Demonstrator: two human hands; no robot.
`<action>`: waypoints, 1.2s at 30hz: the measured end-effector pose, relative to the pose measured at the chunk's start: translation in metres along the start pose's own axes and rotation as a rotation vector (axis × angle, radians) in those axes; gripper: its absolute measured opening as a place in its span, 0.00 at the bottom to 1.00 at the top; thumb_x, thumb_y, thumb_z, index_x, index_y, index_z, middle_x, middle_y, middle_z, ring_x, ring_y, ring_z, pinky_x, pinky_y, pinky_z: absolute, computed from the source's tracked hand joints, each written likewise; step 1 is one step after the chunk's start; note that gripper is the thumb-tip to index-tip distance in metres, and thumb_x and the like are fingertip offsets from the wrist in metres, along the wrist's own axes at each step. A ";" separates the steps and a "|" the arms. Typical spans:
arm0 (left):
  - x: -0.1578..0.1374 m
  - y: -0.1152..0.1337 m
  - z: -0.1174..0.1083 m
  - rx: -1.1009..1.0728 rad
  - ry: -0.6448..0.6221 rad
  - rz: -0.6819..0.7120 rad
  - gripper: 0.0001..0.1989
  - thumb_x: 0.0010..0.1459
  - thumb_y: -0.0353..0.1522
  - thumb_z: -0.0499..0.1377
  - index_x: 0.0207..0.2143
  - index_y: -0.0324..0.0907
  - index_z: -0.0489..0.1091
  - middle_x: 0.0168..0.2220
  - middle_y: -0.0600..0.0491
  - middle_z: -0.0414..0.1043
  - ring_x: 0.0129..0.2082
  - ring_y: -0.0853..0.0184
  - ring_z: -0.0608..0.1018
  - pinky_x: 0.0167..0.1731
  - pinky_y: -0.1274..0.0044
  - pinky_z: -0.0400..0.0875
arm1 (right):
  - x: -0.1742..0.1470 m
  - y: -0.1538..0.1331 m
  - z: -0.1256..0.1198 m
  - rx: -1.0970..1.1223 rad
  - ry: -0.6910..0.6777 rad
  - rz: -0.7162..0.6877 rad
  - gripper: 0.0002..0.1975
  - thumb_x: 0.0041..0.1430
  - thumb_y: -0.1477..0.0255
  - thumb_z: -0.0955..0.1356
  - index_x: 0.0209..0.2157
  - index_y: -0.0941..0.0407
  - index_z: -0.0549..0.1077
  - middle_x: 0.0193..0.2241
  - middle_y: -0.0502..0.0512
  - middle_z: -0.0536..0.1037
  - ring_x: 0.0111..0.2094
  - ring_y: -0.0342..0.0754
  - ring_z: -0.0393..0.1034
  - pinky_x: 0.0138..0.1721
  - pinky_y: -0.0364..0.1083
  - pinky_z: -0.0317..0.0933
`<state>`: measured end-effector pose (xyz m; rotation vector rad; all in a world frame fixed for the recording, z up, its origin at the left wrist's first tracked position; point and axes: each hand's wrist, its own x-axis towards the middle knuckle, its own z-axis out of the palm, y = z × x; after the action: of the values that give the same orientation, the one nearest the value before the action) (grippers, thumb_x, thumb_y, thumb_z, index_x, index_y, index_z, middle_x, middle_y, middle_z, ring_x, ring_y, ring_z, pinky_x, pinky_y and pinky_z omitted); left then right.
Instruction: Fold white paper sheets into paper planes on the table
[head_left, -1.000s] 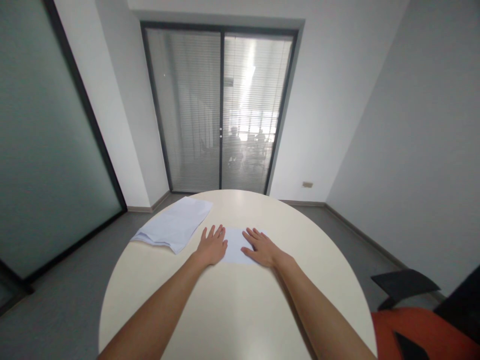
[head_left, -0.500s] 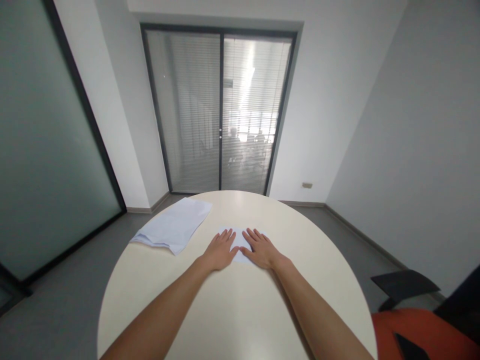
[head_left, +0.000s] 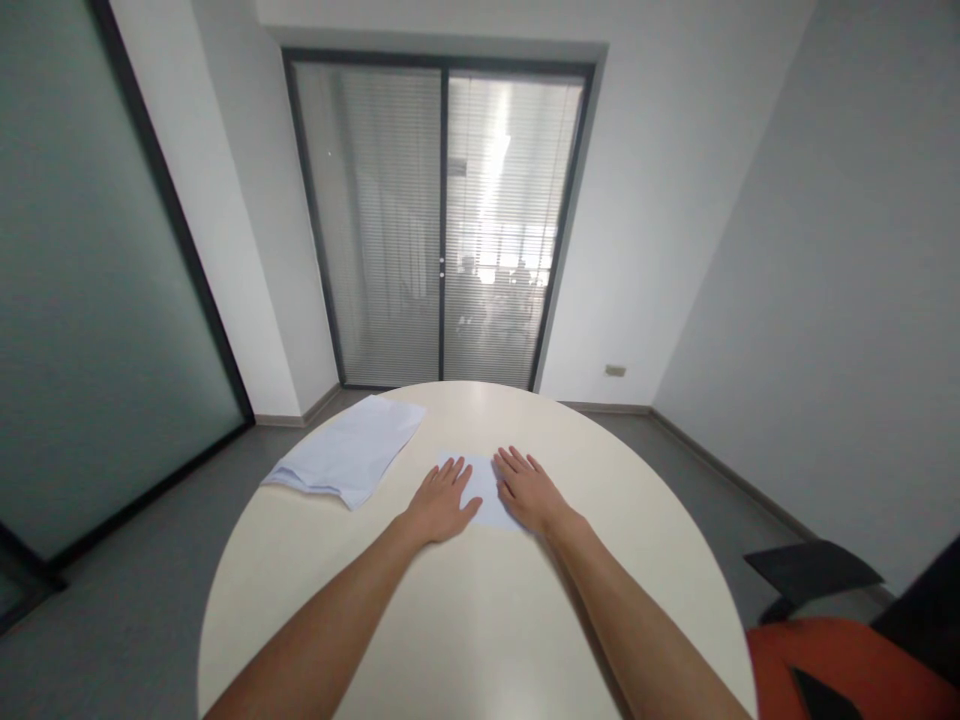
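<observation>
A small pale bluish-white sheet (head_left: 486, 490), which looks like paper or folded cloth, lies flat on the round cream table (head_left: 465, 620). My left hand (head_left: 444, 502) rests palm down over its left part, fingers stretched forward and thumb pointing right across it. Over the right part lies my right hand (head_left: 528, 490), palm down and flat, its fingers pointing forward and left. A strip of the sheet shows between the two hands; the rest is covered by them. Neither hand grips anything.
A larger white folded cloth (head_left: 351, 448) lies at the table's far left edge. To the right stands a chair with an orange seat (head_left: 817, 665) and a black armrest (head_left: 814, 573). Beyond the table is a glass partition (head_left: 442, 220) with blinds.
My right hand has slid a little right and forward, its thumb drawing in toward the fingers, so more of the sheet shows. My left hand has stayed nearly in place.
</observation>
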<state>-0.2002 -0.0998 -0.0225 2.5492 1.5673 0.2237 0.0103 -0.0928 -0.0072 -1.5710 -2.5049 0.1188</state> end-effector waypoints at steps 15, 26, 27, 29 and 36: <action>-0.001 0.000 -0.001 -0.010 -0.007 -0.002 0.36 0.66 0.50 0.40 0.69 0.38 0.48 0.71 0.43 0.41 0.71 0.55 0.45 0.67 0.59 0.42 | -0.001 0.015 0.002 0.019 -0.098 0.200 0.35 0.69 0.57 0.52 0.69 0.62 0.49 0.70 0.60 0.46 0.71 0.58 0.35 0.68 0.61 0.32; 0.000 0.000 0.003 0.011 0.031 -0.004 0.35 0.67 0.49 0.38 0.69 0.39 0.48 0.71 0.43 0.42 0.71 0.54 0.47 0.66 0.58 0.41 | 0.004 0.008 0.008 0.179 -0.100 -0.155 0.33 0.69 0.55 0.54 0.68 0.57 0.55 0.69 0.58 0.49 0.70 0.55 0.39 0.68 0.55 0.38; 0.000 0.000 0.003 0.013 0.033 -0.007 0.35 0.67 0.49 0.38 0.69 0.39 0.48 0.71 0.43 0.42 0.71 0.54 0.47 0.66 0.57 0.41 | 0.004 0.008 0.008 0.175 -0.116 -0.134 0.33 0.69 0.54 0.54 0.68 0.56 0.54 0.69 0.57 0.48 0.70 0.55 0.39 0.68 0.56 0.38; -0.001 0.002 0.001 0.021 0.040 -0.019 0.35 0.67 0.49 0.39 0.68 0.37 0.49 0.71 0.42 0.43 0.70 0.53 0.47 0.66 0.57 0.41 | 0.002 0.009 0.007 0.169 -0.135 -0.104 0.35 0.68 0.52 0.54 0.69 0.56 0.52 0.70 0.57 0.47 0.70 0.55 0.38 0.68 0.55 0.37; 0.002 0.003 -0.005 0.056 0.214 -0.065 0.28 0.66 0.41 0.46 0.64 0.34 0.58 0.67 0.41 0.56 0.66 0.54 0.59 0.65 0.62 0.50 | -0.001 0.001 0.003 0.119 -0.137 -0.005 0.42 0.63 0.45 0.56 0.69 0.57 0.50 0.70 0.60 0.46 0.70 0.59 0.38 0.67 0.58 0.37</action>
<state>-0.1979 -0.0989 -0.0173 2.5839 1.7508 0.4655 0.0112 -0.0929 -0.0107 -1.5584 -2.5491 0.3799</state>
